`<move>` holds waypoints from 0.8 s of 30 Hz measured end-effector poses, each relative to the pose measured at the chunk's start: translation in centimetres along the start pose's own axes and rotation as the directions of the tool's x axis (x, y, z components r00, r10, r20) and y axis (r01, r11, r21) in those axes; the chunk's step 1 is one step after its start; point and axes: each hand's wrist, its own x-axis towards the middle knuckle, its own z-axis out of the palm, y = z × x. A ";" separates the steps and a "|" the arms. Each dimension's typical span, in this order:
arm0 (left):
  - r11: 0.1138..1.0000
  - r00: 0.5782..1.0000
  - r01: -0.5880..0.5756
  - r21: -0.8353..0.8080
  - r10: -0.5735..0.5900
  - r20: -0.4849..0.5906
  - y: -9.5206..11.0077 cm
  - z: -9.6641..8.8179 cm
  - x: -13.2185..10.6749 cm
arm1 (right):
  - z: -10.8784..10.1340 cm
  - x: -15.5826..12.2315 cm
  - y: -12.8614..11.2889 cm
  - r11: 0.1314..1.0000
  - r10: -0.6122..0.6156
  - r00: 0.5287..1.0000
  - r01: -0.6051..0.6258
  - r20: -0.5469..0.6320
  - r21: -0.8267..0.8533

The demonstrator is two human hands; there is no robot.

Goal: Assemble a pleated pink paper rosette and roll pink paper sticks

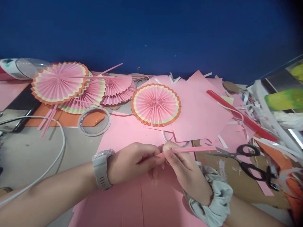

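Between both hands runs a narrow folded strip of pink paper (195,149), held over pink sheets. My left hand (136,162), with a grey watch at its wrist, pinches the strip's left end. Right beside it, my right hand (181,171) grips the strip between thumb and fingers; the rest of the strip sticks out to the right. Its far end lies in line with the black-handled scissors (245,160), which rest with blades apart on brown cardboard. Just beyond the hands lies a round pleated paper fan (155,104) in pink with a cream and orange rim.
More pleated fans (60,82) are piled at the left beside a plastic bottle (30,67). A roll of tape (94,121) lies on the grey table (26,151). A white cable (63,138) loops at left. Paper scraps and a red strip (241,115) lie at right. A blue wall stands behind.
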 end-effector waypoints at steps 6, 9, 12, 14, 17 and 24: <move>0.999 1.000 -0.017 -0.046 0.018 0.022 0.0 -0.1 0.1 | -0.1 0.0 -0.1 1.000 -0.005 1.000 0.005 0.013 0.001; 0.999 1.000 -0.026 0.034 0.026 0.016 0.1 -0.1 0.1 | 0.0 0.0 -0.2 0.997 0.029 0.999 -0.027 0.024 -0.076; 0.988 0.999 -0.029 0.154 0.027 0.018 0.1 -0.1 0.0 | 0.1 0.0 -0.2 0.979 0.076 0.997 -0.070 0.026 -0.191; 0.985 0.999 -0.035 0.168 0.031 0.031 0.1 -0.2 0.0 | 0.1 0.0 -0.2 0.972 0.080 0.997 -0.074 0.016 -0.224; 0.998 0.996 -0.020 0.067 0.014 0.091 0.1 -0.3 0.1 | -0.1 0.0 -0.4 0.980 0.069 0.996 -0.059 0.048 -0.188; 0.999 0.992 -0.028 -0.018 0.030 0.124 0.3 -0.4 0.0 | -0.4 0.4 -0.6 0.996 0.047 0.991 -0.056 0.122 0.072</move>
